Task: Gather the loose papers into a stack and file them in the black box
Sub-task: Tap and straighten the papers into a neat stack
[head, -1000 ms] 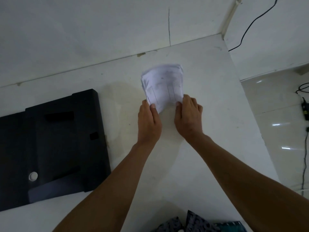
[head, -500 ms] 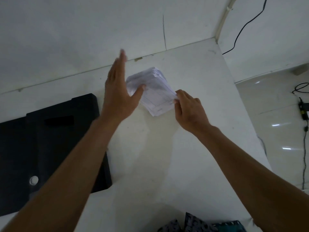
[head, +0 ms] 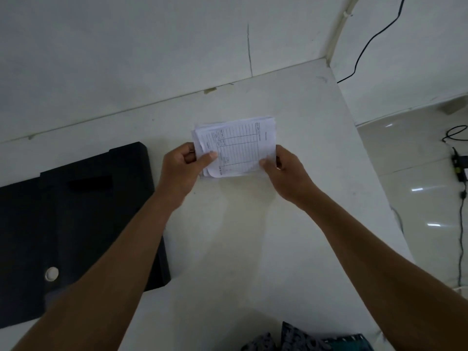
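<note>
A stack of white papers (head: 238, 145) with a printed table on the top sheet is held over the white table (head: 253, 236), near its far middle. My left hand (head: 183, 165) grips the stack's left edge, thumb on top. My right hand (head: 286, 171) grips its lower right corner. The sheets' edges are slightly uneven on the left side. The black box (head: 76, 224) lies flat and closed at the left of the table, with a round white hole near its front. My left forearm crosses over the box's right edge.
A white wall (head: 152, 59) rises right behind the table. The table's right edge (head: 374, 198) drops to a glossy tiled floor with black cables (head: 461, 224). A dark patterned cloth (head: 304, 338) shows at the bottom edge.
My left hand came down from the stack's far left side and took hold of its left edge. The stack turned square to me with the printed table facing up.
</note>
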`<state>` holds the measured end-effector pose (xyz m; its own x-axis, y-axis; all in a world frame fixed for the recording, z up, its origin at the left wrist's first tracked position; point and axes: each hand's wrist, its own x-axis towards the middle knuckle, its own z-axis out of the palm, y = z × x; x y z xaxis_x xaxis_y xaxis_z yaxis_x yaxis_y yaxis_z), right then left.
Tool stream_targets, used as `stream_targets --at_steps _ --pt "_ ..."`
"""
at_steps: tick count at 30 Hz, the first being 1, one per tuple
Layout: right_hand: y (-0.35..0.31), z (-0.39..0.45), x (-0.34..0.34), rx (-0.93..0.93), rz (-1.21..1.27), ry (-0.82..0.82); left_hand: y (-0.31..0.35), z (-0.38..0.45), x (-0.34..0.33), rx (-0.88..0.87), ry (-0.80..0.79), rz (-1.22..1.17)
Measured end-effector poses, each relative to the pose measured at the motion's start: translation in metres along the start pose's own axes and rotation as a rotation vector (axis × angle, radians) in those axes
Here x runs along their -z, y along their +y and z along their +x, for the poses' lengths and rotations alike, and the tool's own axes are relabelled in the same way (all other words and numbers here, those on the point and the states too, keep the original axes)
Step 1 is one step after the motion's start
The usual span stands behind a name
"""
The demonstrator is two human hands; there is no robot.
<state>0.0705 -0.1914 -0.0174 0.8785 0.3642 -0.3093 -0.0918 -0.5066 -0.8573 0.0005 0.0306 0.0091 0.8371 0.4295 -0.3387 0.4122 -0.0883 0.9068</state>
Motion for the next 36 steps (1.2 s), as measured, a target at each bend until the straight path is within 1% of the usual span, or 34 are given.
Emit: stream_targets --at_steps 3,5,8,10,12,14,17,19,21,23,25,27,29,30,32,34,36 --pt "0.003 0.002 -0.003 0.083 -0.063 0.191 -0.005 -0.004 -0.007 -0.147 0.006 0.224" --pt "0.004 0.003 -0.006 0.152 -0.073 0.239 -0.008 -0.002 -0.008 -0.225 0.043 0.346" --pt "0.002 0.006 -0.009 0.313 -0.186 0.338 -0.008 0.002 -0.008 -0.347 0.168 0.402" --pt "0.006 0.01 -0.011 0.346 -0.286 0.404 -0.009 0.005 -0.009 -0.408 0.202 0.392" --pt "0.015 0.012 -0.013 0.301 -0.38 0.381 -0.016 0.005 -0.012 -0.435 0.186 0.436" --pt "0.023 0.013 -0.017 0.254 -0.45 0.319 -0.025 0.002 -0.013 -0.451 0.152 0.471" --pt "0.021 0.016 -0.016 0.189 -0.428 0.299 -0.027 0.002 -0.014 -0.459 0.108 0.425" --pt "0.019 0.018 -0.014 0.195 -0.422 0.324 -0.026 0.006 -0.015 -0.464 0.118 0.446" --pt "0.021 0.019 -0.014 0.202 -0.47 0.299 -0.027 0.01 -0.015 -0.473 0.121 0.487" --pt "0.023 0.02 -0.014 0.176 -0.452 0.272 -0.027 0.011 -0.016 -0.438 0.108 0.464" --pt "0.018 0.021 -0.012 0.138 -0.422 0.27 -0.022 0.012 -0.017 -0.322 0.087 0.412" --pt "0.017 0.022 -0.012 0.079 -0.458 0.199 -0.019 0.013 -0.018 -0.209 0.089 0.36" --pt "0.014 0.021 -0.011 0.04 -0.406 0.123 -0.015 0.013 -0.02 -0.128 0.148 0.263" --pt "0.01 0.019 -0.01 0.019 -0.309 0.106 -0.012 0.011 -0.021 -0.078 0.192 0.182" --pt "0.001 0.011 -0.009 -0.034 -0.028 0.1 -0.009 0.0 -0.027 0.046 0.242 -0.032" --pt "-0.007 0.002 -0.009 -0.105 0.231 0.077 -0.008 -0.014 -0.038 0.14 0.193 -0.24" --pt "-0.01 -0.006 -0.012 -0.158 0.375 0.031 -0.006 -0.025 -0.05 0.126 0.121 -0.317"
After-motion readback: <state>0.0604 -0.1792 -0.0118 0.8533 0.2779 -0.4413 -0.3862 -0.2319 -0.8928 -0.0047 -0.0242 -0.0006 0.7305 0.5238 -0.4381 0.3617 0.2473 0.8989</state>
